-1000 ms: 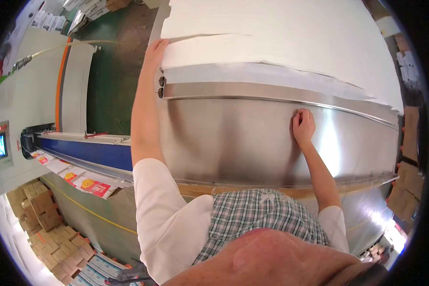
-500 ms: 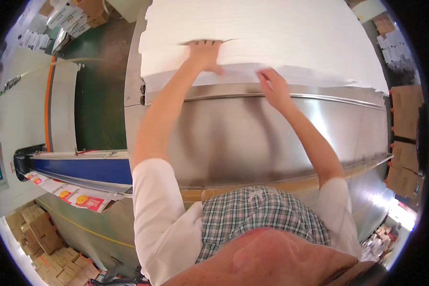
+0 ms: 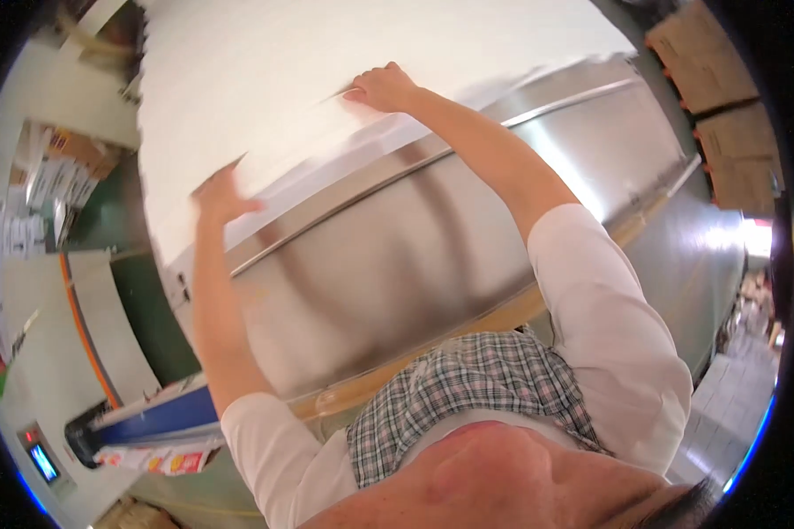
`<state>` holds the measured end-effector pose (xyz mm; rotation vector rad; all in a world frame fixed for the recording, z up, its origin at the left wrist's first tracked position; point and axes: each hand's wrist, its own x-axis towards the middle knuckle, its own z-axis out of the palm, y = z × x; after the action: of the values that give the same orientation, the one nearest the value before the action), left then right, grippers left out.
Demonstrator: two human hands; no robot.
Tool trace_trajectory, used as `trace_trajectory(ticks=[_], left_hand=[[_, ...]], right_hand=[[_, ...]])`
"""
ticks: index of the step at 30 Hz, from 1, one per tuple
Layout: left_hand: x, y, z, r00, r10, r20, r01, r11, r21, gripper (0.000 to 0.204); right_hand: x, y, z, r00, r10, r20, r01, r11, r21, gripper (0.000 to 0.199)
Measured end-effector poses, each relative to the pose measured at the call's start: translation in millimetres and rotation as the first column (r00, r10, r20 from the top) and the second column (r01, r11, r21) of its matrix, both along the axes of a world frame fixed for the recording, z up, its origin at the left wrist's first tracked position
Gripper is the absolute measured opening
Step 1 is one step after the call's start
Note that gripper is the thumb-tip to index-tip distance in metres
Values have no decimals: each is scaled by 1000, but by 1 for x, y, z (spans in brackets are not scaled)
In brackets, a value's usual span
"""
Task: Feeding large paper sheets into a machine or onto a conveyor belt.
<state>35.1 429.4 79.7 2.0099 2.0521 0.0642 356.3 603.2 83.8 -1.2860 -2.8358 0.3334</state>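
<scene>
While the left hand (image 3: 222, 194) rests on the stack of white sheets (image 3: 309, 75), thumb spread and fingertips at a dark gap, the right hand (image 3: 381, 90) lies farther right, fingers curled at a second gap; whether it grips any sheet cannot be told. The stack covers the far part of the metal bench (image 3: 362, 273). Brown cartons (image 3: 739, 157) stand beyond its right end.

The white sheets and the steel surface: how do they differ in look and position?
The white sheets look matte; the steel surface shows reflections. The white sheets lie farther away, the steel surface nearer. The left hand and right hand are at the white sheets, off the steel surface. Both are broad.
</scene>
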Motion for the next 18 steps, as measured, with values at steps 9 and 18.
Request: trace_trajectory(ticks=[9,18], left_hand=[[68,19,28,819,369,-439,-517,807,-286,111],[9,3,-2,783,396,-480,-554,796,-246,106]], right_hand=[[235,111,18,986,-11,167,12,1000,-4,58],[443,243,41,793,24,609,63,991,-121,100]])
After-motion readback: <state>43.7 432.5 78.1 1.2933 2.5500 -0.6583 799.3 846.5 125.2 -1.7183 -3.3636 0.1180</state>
